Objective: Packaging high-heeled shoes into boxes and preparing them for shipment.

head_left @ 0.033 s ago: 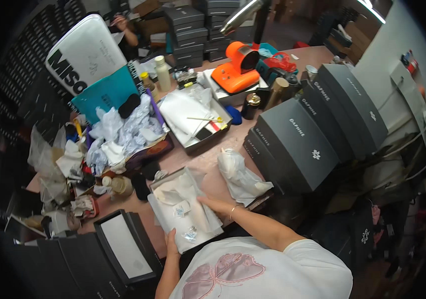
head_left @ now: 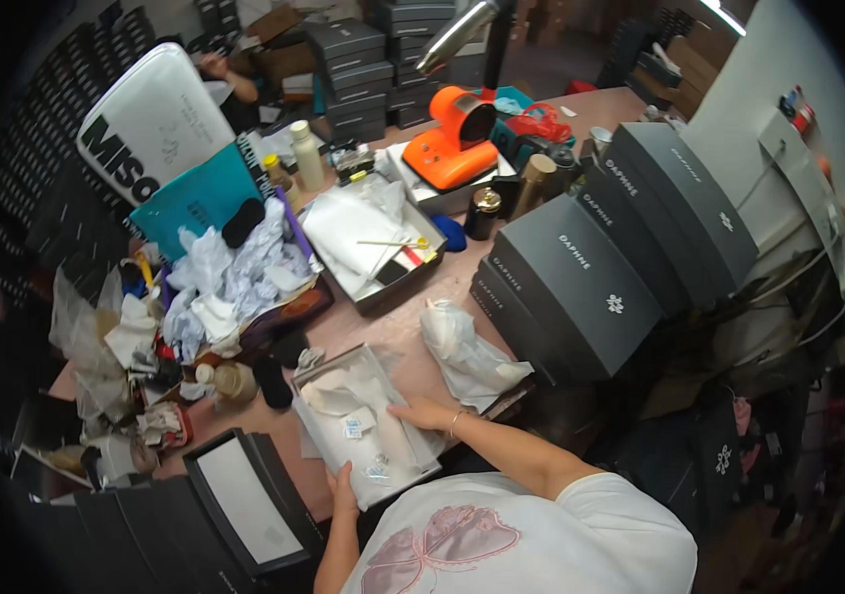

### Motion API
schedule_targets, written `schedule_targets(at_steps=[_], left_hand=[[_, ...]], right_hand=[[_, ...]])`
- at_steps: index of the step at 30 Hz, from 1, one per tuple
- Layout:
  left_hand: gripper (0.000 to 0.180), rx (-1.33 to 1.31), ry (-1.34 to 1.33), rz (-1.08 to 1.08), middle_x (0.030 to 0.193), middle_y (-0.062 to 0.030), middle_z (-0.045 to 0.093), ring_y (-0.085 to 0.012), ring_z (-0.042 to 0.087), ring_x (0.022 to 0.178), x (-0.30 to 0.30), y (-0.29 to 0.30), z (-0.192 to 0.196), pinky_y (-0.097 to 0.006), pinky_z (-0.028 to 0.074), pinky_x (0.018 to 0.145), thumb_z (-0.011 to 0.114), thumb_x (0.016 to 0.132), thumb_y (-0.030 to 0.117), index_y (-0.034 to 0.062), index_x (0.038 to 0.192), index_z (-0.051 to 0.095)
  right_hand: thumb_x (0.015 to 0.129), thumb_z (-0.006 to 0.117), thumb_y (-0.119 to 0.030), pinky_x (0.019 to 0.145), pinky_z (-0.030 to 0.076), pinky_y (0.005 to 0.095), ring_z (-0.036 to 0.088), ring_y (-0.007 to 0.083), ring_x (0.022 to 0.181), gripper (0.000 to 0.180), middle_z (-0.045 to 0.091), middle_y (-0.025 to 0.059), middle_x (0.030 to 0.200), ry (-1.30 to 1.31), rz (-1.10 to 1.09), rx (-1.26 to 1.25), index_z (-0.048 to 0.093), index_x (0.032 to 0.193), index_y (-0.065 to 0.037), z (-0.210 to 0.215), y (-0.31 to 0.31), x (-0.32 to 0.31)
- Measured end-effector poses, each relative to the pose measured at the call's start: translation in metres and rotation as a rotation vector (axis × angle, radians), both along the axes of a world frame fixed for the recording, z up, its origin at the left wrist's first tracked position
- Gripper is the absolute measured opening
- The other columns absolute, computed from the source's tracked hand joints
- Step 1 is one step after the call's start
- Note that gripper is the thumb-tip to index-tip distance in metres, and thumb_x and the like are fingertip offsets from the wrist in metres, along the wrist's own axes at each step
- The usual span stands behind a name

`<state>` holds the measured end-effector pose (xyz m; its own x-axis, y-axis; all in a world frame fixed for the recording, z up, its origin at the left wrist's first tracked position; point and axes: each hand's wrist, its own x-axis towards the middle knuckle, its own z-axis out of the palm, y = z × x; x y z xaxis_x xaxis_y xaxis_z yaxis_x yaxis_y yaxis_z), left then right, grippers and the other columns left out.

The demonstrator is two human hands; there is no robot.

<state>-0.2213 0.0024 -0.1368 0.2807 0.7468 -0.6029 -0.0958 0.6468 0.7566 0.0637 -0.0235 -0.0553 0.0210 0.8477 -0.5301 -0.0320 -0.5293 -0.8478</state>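
An open shoebox (head_left: 310, 433) lined with white tissue paper lies at the near edge of the pink table, tilted toward me. Inside it are pale wrapped shapes and two small clear packets, one a silica gel packet (head_left: 354, 427). My left hand (head_left: 343, 487) grips the box's near left corner, thumb up along the wall. Across the right side reaches my right hand (head_left: 422, 413), its fingers stretched out flat on the tissue paper; their tips are partly hidden. Just right of the box rests a bundle (head_left: 467, 351) wrapped in white tissue.
Dark grey shoeboxes (head_left: 576, 282) are stacked on the right. At near left stands a dark box part with a white inside (head_left: 249, 500). Farther off are a bin of crumpled paper (head_left: 234, 267), a paper-filled tray (head_left: 368, 233), bottles (head_left: 306, 153) and an orange machine (head_left: 452, 148).
The view has shifted slightly, so the table things sit a little differently in the picture. Both hands stay at the shoebox.
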Motion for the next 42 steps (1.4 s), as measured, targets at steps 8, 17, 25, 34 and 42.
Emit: schedule_targets(at_steps=[8,17,25,34,42], left_hand=[[0.074,0.817,0.498,-0.399,0.131,-0.0244,0.043,-0.0376,0.044,0.122,0.038,0.007,0.097,-0.043,0.036,0.103,0.072,0.076,0.009,0.0,0.14,0.036],[0.062,0.404,-0.178,-0.098,0.127,-0.0143,0.052,-0.0257,0.05,0.118,0.121,-0.003,0.146,-0.036,0.039,0.102,0.071,0.08,0.014,-0.0005,0.133,0.042],[0.031,0.246,-0.342,0.145,0.109,-0.007,0.062,-0.0154,0.06,0.097,0.047,0.004,0.158,-0.031,0.049,0.085,0.063,0.089,0.013,-0.0002,0.117,0.057],[0.057,0.059,-0.399,0.148,0.137,-0.0066,0.046,-0.0196,0.05,0.121,-0.018,0.026,0.12,-0.036,0.043,0.1,0.045,0.1,0.033,0.0135,0.148,0.023],[0.047,0.151,-0.209,0.553,0.118,-0.0114,0.058,-0.021,0.057,0.108,-0.038,0.039,0.173,-0.036,0.047,0.09,0.044,0.099,0.04,-0.0012,0.12,0.052]], right_hand=[[0.074,0.073,-0.035,0.083,0.048,0.0443,0.064,0.0342,0.096,0.043,0.067,0.0183,0.101,-1.235,0.067,-0.2,0.065,0.1,-0.001,-0.072,-0.073,0.134],[0.084,0.066,-0.025,0.076,0.051,0.0399,0.065,0.036,0.091,0.041,0.063,0.0241,0.105,-0.432,-0.155,0.571,0.057,0.115,0.0,0.071,-0.013,-0.025],[0.078,0.071,-0.02,0.105,0.028,0.0537,0.033,0.0397,0.132,0.043,0.049,0.0135,0.132,-1.086,0.145,1.019,0.058,0.118,-0.008,0.164,0.019,-0.024],[0.082,0.068,-0.026,0.092,0.046,0.042,0.052,0.0367,0.115,0.05,0.055,0.0216,0.12,-0.965,0.458,1.0,0.053,0.126,-0.006,0.195,0.02,-0.071],[0.08,0.068,-0.031,0.077,0.05,0.0421,0.064,0.0366,0.088,0.054,0.065,0.0218,0.095,-0.845,0.473,0.492,0.052,0.123,-0.004,0.141,0.025,-0.028]])
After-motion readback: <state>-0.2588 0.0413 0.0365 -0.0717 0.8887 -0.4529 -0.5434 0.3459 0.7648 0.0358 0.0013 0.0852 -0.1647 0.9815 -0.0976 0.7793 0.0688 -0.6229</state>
